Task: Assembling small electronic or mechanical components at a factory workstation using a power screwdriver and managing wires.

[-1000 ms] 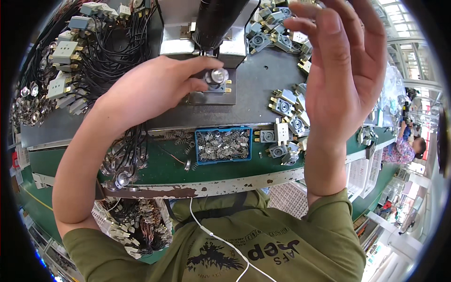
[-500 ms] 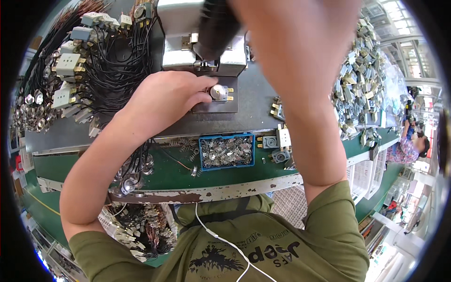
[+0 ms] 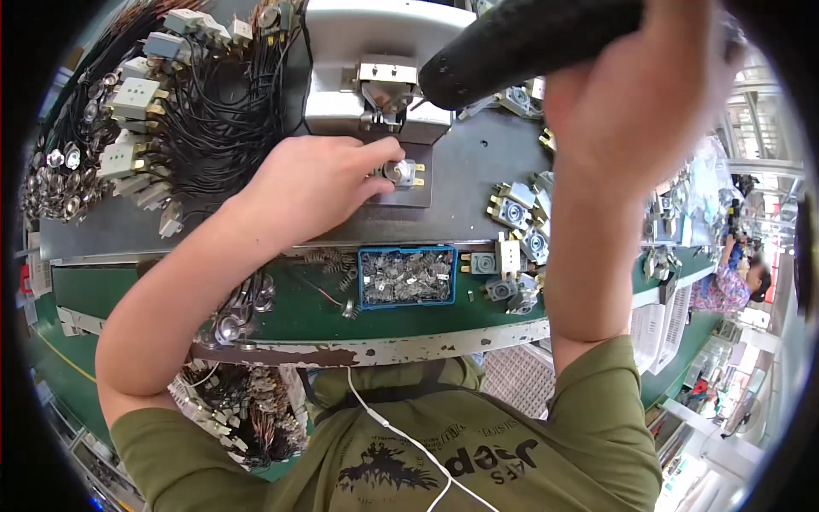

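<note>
My left hand pinches a small grey block with a round metal cap and two brass prongs between thumb and fingertips. The block rests on a dark metal base plate, in front of a metal press-like machine with a hinged metal mechanism. My right hand, blurred, is closed around a thick black bar-shaped handle at the upper right. The handle's rounded end lies beside the mechanism; whether they are joined, I cannot tell.
A blue tray of small metal clips sits in front. Several grey blocks with prongs lie to the right. At left are black wires with white plugs and round metal caps. A worn bench edge runs nearest me.
My right hand has swung right, and the black handle has gone from steep over the mechanism to a slant at its right. My left hand keeps its hold on the grey block.
</note>
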### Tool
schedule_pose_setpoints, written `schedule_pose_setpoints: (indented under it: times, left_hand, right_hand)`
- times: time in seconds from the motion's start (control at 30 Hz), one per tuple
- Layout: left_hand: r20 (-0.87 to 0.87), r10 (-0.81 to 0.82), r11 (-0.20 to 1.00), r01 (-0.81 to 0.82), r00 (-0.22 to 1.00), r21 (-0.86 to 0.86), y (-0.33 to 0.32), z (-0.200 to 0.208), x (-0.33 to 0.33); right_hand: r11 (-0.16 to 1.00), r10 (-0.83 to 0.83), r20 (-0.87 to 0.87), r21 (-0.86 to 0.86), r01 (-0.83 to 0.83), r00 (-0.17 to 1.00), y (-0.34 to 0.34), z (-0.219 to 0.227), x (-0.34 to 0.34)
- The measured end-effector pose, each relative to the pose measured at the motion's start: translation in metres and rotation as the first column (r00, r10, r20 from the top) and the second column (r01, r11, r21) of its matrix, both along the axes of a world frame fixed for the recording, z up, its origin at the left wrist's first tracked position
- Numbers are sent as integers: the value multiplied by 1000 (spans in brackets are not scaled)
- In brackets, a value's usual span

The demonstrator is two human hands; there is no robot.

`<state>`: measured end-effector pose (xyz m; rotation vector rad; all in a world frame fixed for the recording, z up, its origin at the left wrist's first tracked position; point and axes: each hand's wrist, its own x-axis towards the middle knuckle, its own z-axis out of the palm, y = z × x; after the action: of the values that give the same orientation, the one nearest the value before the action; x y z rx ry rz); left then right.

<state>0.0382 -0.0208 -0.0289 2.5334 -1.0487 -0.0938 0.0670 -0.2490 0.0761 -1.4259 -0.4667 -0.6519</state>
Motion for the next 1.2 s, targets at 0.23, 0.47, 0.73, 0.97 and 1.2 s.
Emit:
schedule_pose_setpoints:
  times: [0.23,0.47,0.73,0.97,1.2]
  left_hand:
    - [-36,30,999,-31,999,-18,3,-2,0]
    - [-60,38,998,-34,997,57,2,-2,2]
    - [-37,13,998,-11,999,58,3,-2,-1]
    - [-2,5,1000,-5,1000,-22,5,-7,0]
    - [51,18,991,-11,999,-132,9,-18,0]
  right_hand:
    - [994,95,66,39,-98,993,55,6,-3]
    - [997,-7,3,76,7,1000,73,-8,-4]
    - [931,285,223,168,-325,932,81,-21,36]
    - [997,28,-193,78,-13,981,85,7,2]
    - [984,-121,-400,69,162,908,72,18,-32]
